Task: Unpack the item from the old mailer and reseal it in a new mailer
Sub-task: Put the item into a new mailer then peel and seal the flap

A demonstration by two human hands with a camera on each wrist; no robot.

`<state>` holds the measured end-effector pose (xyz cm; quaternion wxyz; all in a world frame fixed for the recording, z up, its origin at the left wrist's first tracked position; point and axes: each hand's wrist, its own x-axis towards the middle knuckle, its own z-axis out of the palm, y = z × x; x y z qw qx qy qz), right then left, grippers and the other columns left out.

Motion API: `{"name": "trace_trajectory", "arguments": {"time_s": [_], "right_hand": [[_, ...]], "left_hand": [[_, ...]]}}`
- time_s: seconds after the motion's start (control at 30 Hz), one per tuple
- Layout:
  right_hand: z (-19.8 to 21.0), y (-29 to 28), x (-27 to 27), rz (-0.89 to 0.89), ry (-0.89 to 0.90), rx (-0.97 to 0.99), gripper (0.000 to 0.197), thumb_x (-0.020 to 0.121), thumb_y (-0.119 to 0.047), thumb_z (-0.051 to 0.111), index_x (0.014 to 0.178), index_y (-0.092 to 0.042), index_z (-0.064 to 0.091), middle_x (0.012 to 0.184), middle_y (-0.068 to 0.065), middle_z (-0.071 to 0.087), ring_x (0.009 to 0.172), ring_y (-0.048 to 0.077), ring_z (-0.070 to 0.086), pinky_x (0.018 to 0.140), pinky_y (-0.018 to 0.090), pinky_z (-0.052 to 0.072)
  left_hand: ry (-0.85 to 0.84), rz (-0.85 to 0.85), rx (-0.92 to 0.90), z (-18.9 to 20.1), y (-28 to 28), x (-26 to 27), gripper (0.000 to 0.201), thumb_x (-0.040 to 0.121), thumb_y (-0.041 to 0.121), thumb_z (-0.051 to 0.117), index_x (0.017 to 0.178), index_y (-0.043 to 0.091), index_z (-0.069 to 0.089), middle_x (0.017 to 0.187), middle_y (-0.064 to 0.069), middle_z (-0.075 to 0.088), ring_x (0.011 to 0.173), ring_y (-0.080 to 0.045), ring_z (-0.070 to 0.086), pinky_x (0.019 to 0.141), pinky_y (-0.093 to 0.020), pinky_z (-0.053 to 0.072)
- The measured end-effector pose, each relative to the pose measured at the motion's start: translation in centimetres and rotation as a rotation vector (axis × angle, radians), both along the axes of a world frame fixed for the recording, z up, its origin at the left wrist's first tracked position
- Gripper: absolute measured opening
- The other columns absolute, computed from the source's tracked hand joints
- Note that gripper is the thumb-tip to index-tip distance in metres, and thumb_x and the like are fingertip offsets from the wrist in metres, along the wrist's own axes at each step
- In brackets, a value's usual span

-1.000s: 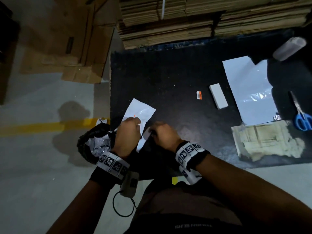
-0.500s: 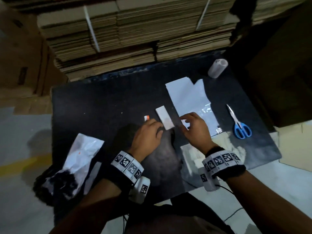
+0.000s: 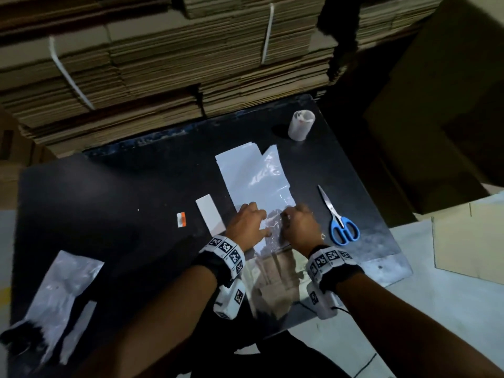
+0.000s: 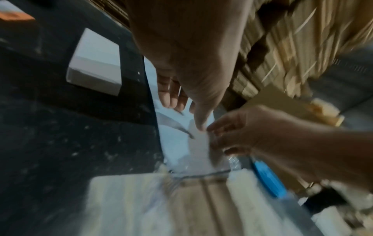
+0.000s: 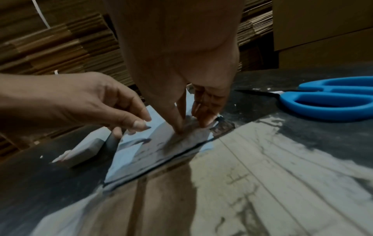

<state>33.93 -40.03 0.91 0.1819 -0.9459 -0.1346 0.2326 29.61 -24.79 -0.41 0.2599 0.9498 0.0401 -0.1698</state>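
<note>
The new mailer [image 3: 253, 175], white with a clear shiny near end, lies flat on the black table [image 3: 109, 200] right of centre. My right hand [image 3: 287, 223] pinches its crumpled near end [image 5: 181, 135] between thumb and fingers. My left hand [image 3: 259, 227] is beside it, fingers loosely curled just over the mailer [image 4: 175, 143], with the thumb tip at its surface. The item, a small white box [image 3: 210, 215], lies just left of the mailer. The old mailer [image 3: 62, 290], torn and empty, lies at the table's near left corner.
Blue-handled scissors [image 3: 339, 219] lie right of my right hand. A white roll [image 3: 300, 125] stands at the far right. A small orange-and-white tag [image 3: 181, 220] lies left of the box. Strapped flat cardboard stacks [image 3: 163, 64] rise behind the table.
Both hands left the old mailer at the near left and moved right, past the white box, onto the near end of the new mailer. The head view swung right with them.
</note>
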Motion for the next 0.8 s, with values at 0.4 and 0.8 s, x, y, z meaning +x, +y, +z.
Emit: {"name": "trace_trajectory", "arguments": {"time_s": [0.4,0.8], "right_hand": [[-0.6,-1.6,0.8,-0.025,-0.014,0.175,0.024,0.086,-0.01,0.055,0.105,-0.008,0.068,0.11,0.016,0.062,0.096,0.035,0.061,0.083,0.035,0.048],[4.5,0.0,3.5,0.23,-0.359,0.356,0.042,0.082,-0.017,0.068,0.124,-0.022,0.06,0.13,0.001,0.052,0.116,0.024,0.045,0.091,0.037,0.047]], "left_hand": [[-0.056,0.063,0.016,-0.7,-0.5,0.9,0.015,0.093,0.017,0.057,0.089,0.007,0.068,0.095,-0.01,0.058,0.097,-0.027,0.054,0.077,-0.036,0.046],[-0.173,0.14,-0.384,7.2,4.9,2.4,0.014,0.092,0.013,0.06,0.086,0.012,0.073,0.085,0.008,0.067,0.082,-0.005,0.062,0.078,-0.022,0.047]]}}
